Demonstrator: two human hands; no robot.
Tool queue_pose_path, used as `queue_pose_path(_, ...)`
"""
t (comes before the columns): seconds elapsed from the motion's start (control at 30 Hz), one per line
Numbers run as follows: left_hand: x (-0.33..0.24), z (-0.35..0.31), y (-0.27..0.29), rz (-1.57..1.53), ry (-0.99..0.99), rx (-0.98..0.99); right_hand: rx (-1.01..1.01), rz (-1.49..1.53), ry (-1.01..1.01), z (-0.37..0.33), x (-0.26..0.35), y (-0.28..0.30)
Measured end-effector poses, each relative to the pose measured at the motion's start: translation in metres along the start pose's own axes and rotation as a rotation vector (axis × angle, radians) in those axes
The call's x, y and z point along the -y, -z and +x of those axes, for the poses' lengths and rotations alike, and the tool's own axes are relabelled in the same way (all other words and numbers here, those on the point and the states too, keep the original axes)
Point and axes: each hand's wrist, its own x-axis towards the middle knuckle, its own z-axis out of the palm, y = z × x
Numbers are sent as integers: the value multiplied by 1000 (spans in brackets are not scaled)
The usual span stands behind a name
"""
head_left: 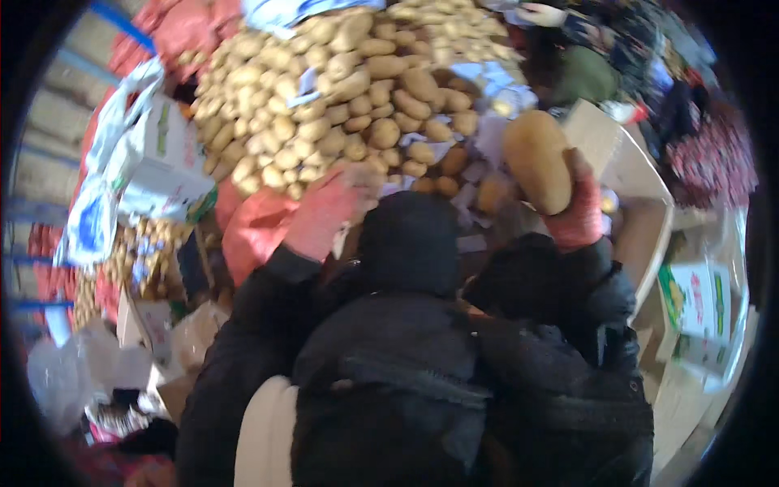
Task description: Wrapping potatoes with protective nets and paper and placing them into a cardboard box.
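A large brown potato (537,161) is held up in my right hand (579,207), which wears a pinkish-red glove and is closed around its right side and underside. This potato looks far bigger than those behind it, and it is over the edge of an open cardboard box (649,191). My left hand (329,207), in a similar glove, is at the near edge of a big heap of potatoes (276,105). Its fingers stretch to the right, slightly blurred, with nothing clearly held. Crumpled red mesh bag material (256,235) lies beside my left wrist.
Bluish paper wraps (491,81) are scattered among the potatoes. On the left, a white printed carton (166,158) stands by a second potato pile (138,252). Another printed carton (698,300) is at right. A person in dark clothes (588,77) is at the far right.
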Motion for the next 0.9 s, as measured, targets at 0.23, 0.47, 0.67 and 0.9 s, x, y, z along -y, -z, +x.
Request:
queue_pose_path(0.23, -36, -41, 84, 1362, -346, 74, -27, -113, 248, -149, 46, 72)
queue_pose_path(0.47, -87, -18, -62, 985, -678, -344, -650, 82, 586, -283, 23, 162)
queue_pose_path(0.67, -144, 62, -147, 224, -907, 512, -501, 147, 555, -170, 44, 147)
queue_pose_path(0.9, -144, 93, -201, 183, -1030, 507, -339, 43, 480, -105, 60, 108)
